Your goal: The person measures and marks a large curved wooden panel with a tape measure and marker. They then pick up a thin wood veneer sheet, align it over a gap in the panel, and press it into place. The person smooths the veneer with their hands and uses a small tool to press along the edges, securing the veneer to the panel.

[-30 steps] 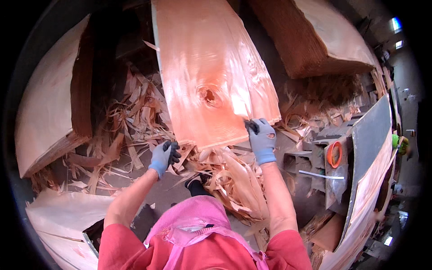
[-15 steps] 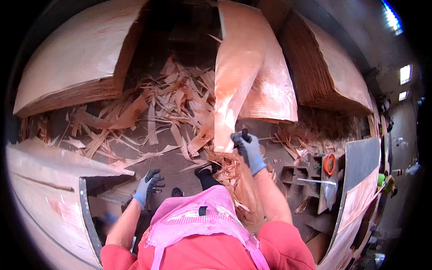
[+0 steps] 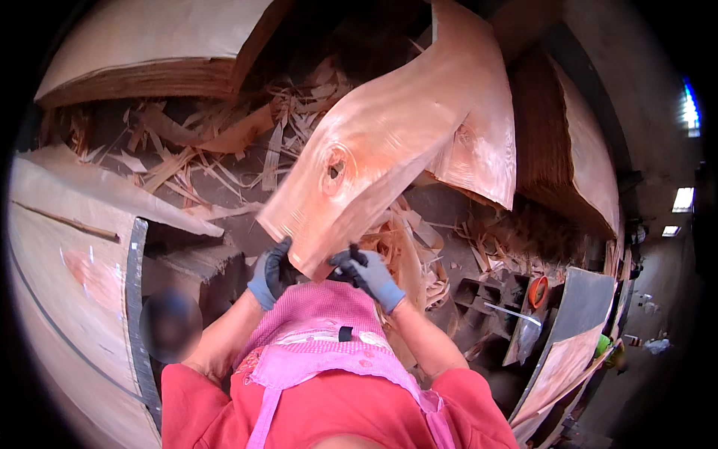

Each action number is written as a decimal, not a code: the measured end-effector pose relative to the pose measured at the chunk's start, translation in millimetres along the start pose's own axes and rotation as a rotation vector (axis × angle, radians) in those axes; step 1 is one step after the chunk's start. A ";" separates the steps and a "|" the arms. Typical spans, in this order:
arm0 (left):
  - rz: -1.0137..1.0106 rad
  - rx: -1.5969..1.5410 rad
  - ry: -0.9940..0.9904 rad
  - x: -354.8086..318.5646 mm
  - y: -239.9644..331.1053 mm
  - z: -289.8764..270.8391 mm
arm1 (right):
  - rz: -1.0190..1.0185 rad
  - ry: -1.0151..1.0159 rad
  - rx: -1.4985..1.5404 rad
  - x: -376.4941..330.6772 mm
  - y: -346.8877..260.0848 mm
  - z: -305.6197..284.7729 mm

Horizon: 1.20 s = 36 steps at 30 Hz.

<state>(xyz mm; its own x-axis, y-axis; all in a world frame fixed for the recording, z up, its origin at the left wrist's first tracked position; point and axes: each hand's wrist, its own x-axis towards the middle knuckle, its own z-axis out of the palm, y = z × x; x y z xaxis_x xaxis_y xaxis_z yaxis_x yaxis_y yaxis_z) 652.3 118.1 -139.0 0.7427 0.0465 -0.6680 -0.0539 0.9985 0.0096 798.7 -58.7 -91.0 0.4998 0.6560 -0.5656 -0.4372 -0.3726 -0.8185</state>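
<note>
A thin sheet of wood veneer [image 3: 374, 127] with a ragged knot hole slopes down toward me, its near end just above my pink apron. My left hand [image 3: 271, 275], in a grey and black glove, is closed at the sheet's near left edge. My right hand [image 3: 368, 275], gloved the same way, is closed by the near right corner, around a short dark handle [image 3: 357, 254] whose working end I cannot make out. Behind, the sheet's far part hangs over a veneer stack [image 3: 479, 161].
Tall veneer stacks stand at far left [image 3: 157, 45] and far right [image 3: 576, 142]. Torn veneer strips [image 3: 179, 161] litter the floor. A board-topped bench [image 3: 75, 247] is at my left. On the right are an orange tape roll [image 3: 538, 292] and a leaning panel [image 3: 568, 329].
The veneer sheet's near end has swung left and toward me, showing its knot hole. My left hand has come in from the left to its edge; my right hand has moved left and nearer.
</note>
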 end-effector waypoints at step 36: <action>1.627 0.231 0.858 -421.2 -40.8 -259.9 | -1.310 -0.461 -0.718 39.2 -276.0 429.6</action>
<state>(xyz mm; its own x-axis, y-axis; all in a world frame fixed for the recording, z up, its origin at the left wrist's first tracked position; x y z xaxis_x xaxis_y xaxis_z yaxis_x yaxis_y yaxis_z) 168.2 50.3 -51.5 -0.4454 0.8942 -0.0442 -0.1442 -0.0229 0.9893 617.8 351.8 156.0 -0.0900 0.8487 0.5212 0.6054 0.4621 -0.6480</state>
